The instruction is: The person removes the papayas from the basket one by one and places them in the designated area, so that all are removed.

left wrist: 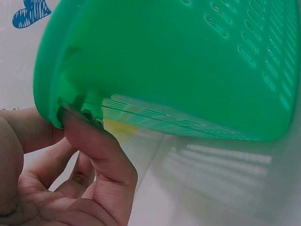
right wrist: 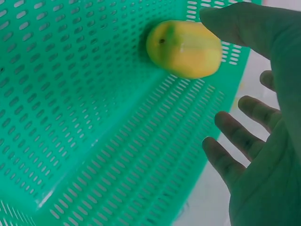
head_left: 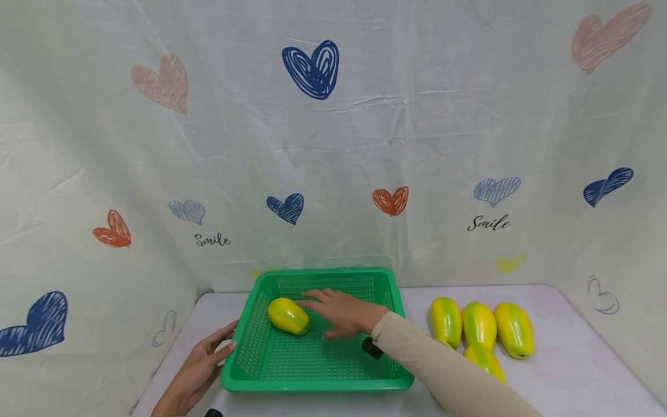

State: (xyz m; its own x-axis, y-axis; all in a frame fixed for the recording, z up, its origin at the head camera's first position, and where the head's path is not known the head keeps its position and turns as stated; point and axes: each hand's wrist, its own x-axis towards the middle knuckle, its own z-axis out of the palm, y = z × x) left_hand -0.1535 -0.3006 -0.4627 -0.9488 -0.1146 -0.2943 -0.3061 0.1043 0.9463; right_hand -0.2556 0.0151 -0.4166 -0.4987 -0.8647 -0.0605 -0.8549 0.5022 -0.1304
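A green plastic basket [head_left: 318,386] with slotted walls stands on the table. Inside it, near the left wall, lies one yellow-green papaya [head_left: 288,316], which also shows in the right wrist view as a yellow papaya [right wrist: 186,49] against the basket wall. My left hand [head_left: 195,370] holds the basket's left rim; the left wrist view has its curled finger and thumb pinching the rim [left wrist: 49,61]. Over the basket, just right of the papaya, hovers my right hand [head_left: 346,313] with fingers spread and nothing in its grasp.
Several more papayas [head_left: 479,326] lie grouped on the table right of the basket, partly hidden by the right sleeve [head_left: 443,370]. The white table [head_left: 573,370] meets a curtain [head_left: 333,156] printed with hearts behind the basket.
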